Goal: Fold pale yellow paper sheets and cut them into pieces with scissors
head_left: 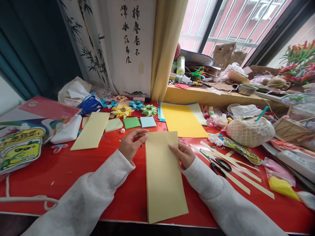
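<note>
A long pale-yellow sheet of paper [163, 183], seemingly folded or layered, stands in front of me, its lower end near the table's front edge. My left hand [131, 144] pinches its upper left corner between thumb and fingers. On the upper right edge, my right hand [184, 153] is closed with the thumb on the front face and the other fingers behind. Black-handled scissors [218, 164] lie to the right over cut pale-yellow strips [238, 180]. Another pale-yellow paper piece [92, 131] rests to the left of my left hand.
Behind the hands are green paper squares [131, 123], light blue squares [148, 122], folded paper stars [122, 110] and yellow-orange sheets [184, 120]. A netted round fruit with a straw [249, 131] stands right. Snack bags [21, 149] lie left. The windowsill [197, 95] is cluttered.
</note>
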A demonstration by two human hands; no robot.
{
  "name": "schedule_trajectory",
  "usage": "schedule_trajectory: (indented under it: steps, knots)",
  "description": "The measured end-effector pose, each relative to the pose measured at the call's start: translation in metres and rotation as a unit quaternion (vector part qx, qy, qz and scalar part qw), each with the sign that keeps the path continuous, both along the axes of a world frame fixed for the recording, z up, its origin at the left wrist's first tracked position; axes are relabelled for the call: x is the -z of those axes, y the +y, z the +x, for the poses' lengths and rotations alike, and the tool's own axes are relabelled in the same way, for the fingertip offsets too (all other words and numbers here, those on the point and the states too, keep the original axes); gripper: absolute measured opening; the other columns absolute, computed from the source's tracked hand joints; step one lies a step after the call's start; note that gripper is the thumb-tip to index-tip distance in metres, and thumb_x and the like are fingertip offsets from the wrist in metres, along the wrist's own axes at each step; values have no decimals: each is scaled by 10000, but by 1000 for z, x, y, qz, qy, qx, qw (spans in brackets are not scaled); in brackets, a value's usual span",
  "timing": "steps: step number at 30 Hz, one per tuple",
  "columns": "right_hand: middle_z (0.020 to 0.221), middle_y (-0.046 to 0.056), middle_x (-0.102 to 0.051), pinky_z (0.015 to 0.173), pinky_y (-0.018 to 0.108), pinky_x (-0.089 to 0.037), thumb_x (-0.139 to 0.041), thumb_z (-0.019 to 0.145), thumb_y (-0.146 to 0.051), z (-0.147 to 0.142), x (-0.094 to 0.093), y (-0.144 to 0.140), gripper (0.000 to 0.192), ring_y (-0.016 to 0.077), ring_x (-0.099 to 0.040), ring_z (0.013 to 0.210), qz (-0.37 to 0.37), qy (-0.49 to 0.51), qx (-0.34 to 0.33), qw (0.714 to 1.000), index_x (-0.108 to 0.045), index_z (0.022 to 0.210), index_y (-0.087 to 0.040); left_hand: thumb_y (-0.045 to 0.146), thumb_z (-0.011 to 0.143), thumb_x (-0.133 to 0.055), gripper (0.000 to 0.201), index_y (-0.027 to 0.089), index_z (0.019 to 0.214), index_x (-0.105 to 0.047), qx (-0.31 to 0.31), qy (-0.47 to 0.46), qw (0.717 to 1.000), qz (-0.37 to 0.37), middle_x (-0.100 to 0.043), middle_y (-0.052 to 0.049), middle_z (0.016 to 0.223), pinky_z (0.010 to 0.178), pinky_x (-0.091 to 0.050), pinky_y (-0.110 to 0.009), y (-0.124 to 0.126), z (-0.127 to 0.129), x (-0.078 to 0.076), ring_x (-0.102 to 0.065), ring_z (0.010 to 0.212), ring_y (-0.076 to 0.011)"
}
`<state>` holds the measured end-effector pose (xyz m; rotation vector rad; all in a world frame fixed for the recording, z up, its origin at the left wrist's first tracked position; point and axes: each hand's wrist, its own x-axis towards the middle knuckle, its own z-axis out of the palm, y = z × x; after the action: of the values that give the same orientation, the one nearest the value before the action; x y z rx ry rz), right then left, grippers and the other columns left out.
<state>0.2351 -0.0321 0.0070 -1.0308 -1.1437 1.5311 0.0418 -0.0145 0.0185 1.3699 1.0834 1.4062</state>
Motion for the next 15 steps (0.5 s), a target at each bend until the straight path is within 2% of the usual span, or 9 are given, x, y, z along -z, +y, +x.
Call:
schedule_trajectory:
  steps: [9,15]
  knots:
    - [711,28,-657,535,250,-482,-618,655,-405,0,-1,0,270,148,-601,614,16,-40,25,999,-625,771,-160,254,670,-615,207,171,859,-604,3,-14,1000,5,-543,18,606,470,-403,-189,-1,0,-1,-484,546,-83]
    - [787,40,-663,601,302,-503,-638,636,-388,0,-2,-2,297,184,-618,690,-1,-33,-1,999,-617,834,-166,269,659,-619,221,160,851,-606,-6,-23,1000,-2,-557,14,624,500,-425,-209,-2,0,-4,-497,545,-86]
